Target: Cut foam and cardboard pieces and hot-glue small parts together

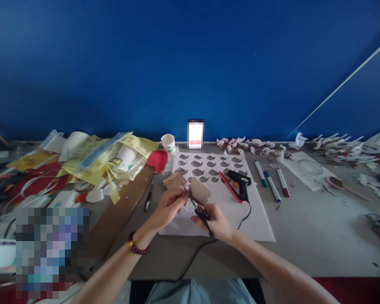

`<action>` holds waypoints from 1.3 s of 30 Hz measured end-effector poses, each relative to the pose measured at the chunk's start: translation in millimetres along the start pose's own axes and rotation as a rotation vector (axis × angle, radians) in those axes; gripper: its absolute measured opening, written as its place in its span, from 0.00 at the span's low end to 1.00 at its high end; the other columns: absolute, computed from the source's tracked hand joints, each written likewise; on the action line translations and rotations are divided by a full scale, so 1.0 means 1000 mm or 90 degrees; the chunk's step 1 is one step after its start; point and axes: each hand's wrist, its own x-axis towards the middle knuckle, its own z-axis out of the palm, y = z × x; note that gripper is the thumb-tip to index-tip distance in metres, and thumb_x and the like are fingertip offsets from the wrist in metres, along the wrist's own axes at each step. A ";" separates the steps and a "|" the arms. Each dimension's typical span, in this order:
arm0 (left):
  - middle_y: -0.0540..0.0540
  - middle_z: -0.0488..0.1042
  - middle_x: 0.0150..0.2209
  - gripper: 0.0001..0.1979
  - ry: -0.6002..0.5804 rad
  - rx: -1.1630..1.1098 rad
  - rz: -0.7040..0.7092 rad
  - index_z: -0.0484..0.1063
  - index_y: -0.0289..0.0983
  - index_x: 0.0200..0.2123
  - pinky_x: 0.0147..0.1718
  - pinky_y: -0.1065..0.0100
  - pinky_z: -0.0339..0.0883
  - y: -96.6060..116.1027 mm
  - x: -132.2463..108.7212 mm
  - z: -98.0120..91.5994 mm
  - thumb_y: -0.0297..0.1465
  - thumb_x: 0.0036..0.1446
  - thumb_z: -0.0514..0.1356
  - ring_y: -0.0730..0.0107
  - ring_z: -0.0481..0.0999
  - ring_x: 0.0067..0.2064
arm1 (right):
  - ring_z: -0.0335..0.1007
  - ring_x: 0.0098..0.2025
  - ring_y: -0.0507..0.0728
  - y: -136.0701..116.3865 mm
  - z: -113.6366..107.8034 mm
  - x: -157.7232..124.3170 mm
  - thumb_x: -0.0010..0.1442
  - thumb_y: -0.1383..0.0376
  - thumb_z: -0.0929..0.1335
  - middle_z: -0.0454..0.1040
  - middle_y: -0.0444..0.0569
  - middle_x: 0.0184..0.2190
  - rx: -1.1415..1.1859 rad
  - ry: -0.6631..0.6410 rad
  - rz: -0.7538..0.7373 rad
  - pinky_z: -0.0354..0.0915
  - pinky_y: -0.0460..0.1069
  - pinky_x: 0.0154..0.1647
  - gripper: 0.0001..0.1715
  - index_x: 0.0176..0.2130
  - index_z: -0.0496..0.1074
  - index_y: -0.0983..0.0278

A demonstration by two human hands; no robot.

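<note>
My right hand is closed around the dark handles of a pair of scissors, whose blades point up and left. My left hand is closed, fingertips pinched right beside the blades; what sits between them is too small to make out. Just beyond the hands lie a torn-edged piece of brown cardboard and a second brown cardboard piece. Under all this is a white sheet with rows of grey, fish-like shapes.
A black glue gun with a trailing cord lies on the sheet's right, by a long red tool. Several markers lie further right. To the left are a black pen, a paper cup and yellow packaging.
</note>
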 end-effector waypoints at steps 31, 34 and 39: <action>0.55 0.56 0.16 0.20 0.078 -0.004 0.028 0.58 0.38 0.18 0.21 0.70 0.48 -0.005 -0.006 0.014 0.41 0.57 0.55 0.77 0.54 0.20 | 0.43 0.21 0.47 0.007 0.003 0.002 0.49 0.54 0.70 0.48 0.38 0.16 0.007 0.015 0.004 0.43 0.45 0.20 0.26 0.17 0.52 0.62; 0.54 0.57 0.16 0.20 0.064 -0.013 0.019 0.58 0.37 0.17 0.21 0.70 0.48 -0.004 -0.004 0.012 0.41 0.56 0.56 0.77 0.56 0.20 | 0.43 0.22 0.47 0.010 0.003 0.002 0.49 0.55 0.71 0.49 0.38 0.17 0.024 0.010 0.001 0.43 0.45 0.20 0.25 0.18 0.53 0.62; 0.54 0.56 0.15 0.22 0.042 0.009 0.006 0.57 0.37 0.15 0.20 0.71 0.47 0.000 -0.001 0.007 0.42 0.54 0.56 0.77 0.55 0.19 | 0.43 0.22 0.46 0.012 0.004 0.003 0.49 0.55 0.70 0.49 0.38 0.17 0.006 0.020 0.002 0.43 0.45 0.20 0.25 0.18 0.52 0.62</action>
